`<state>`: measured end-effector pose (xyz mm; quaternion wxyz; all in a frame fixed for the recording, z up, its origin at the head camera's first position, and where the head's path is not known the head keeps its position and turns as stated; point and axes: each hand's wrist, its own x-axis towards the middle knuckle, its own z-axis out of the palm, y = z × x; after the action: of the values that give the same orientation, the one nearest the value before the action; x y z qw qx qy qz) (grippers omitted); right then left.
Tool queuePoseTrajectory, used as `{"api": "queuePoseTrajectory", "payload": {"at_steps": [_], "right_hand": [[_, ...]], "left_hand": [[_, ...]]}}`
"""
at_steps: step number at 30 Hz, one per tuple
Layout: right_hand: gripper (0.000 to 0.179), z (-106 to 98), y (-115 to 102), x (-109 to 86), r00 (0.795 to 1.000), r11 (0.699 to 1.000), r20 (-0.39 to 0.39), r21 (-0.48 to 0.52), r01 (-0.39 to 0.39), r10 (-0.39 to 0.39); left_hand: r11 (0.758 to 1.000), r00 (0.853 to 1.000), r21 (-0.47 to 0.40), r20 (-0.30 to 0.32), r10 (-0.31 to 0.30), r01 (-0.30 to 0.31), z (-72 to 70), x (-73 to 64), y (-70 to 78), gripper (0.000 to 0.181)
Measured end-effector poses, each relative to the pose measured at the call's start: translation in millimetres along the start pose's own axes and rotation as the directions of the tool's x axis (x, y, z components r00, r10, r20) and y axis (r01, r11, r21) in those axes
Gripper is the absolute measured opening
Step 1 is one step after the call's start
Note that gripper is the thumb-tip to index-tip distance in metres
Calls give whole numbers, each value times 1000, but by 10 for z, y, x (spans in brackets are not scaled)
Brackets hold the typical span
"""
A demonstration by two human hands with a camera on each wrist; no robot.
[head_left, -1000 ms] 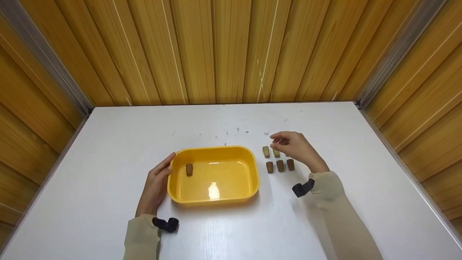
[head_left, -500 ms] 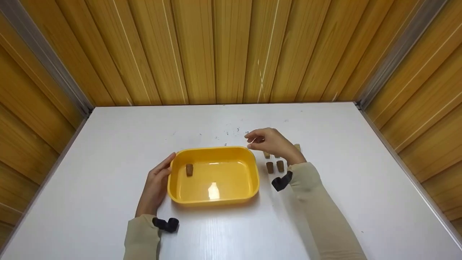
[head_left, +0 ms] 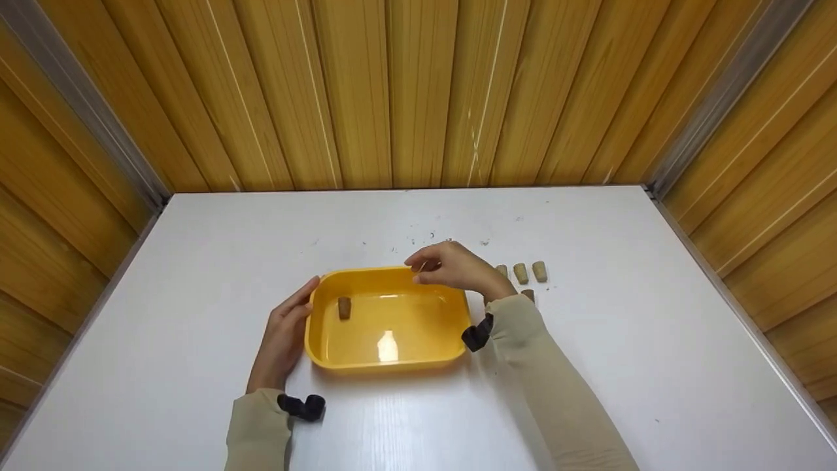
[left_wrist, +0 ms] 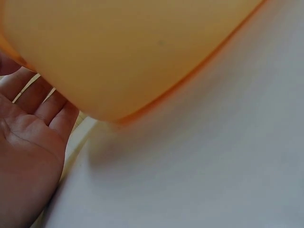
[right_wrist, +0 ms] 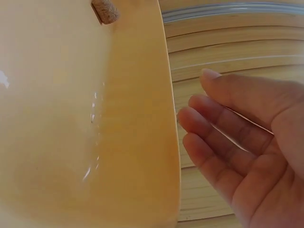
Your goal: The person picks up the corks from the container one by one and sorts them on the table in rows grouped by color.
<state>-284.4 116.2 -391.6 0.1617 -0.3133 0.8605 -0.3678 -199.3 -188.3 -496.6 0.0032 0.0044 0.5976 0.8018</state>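
A yellow plastic tub (head_left: 392, 365) stands on the white table, with a brown cork (head_left: 344, 308) inside near its left wall. The same cork (right_wrist: 105, 11) shows at the top of the right wrist view. My left hand (head_left: 282, 337) rests against the tub's left side with fingers extended, as the left hand (left_wrist: 33, 128) in its wrist view confirms. Over the tub's back right rim hovers my right hand (head_left: 454, 267), fingers loosely bent. Between the thumb and fingers of the right hand (right_wrist: 242, 137) nothing is visible in its wrist view.
Pale corks (head_left: 520, 273) lie in a row right of the tub. Darker brown corks (head_left: 528, 296) in front of them are partly hidden by the right wrist and sleeve. Wood-patterned walls (head_left: 418, 98) border the table (head_left: 196, 261) behind and at both sides.
My right hand has moved left from above the corks to over the tub's back right rim, uncovering pale corks at the right. The left hand and tub have stayed nearly still.
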Motion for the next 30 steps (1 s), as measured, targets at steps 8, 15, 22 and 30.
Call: {"api": "queuePoseTrajectory", "payload": {"at_steps": [8,15,22,30], "right_hand": [[34,117,-91,147,996,999,80,9,49,-49],[35,249,-169,288,988,997,132,-6,77,-76],[38,408,-232,414,982,997,180,-33,67,-60],[39,542,-201,485,980,998,199,-47,38,-28]], "left_hand": [[1000,1000,1,4,-4,4,4,3,1,50],[1000,1000,2,6,9,-9,-10,-8,-12,50],[1000,1000,-5,5,9,-9,-21,-15,-8,49],[1000,1000,-7,-4,-20,20,-5,-5,-6,49]]}}
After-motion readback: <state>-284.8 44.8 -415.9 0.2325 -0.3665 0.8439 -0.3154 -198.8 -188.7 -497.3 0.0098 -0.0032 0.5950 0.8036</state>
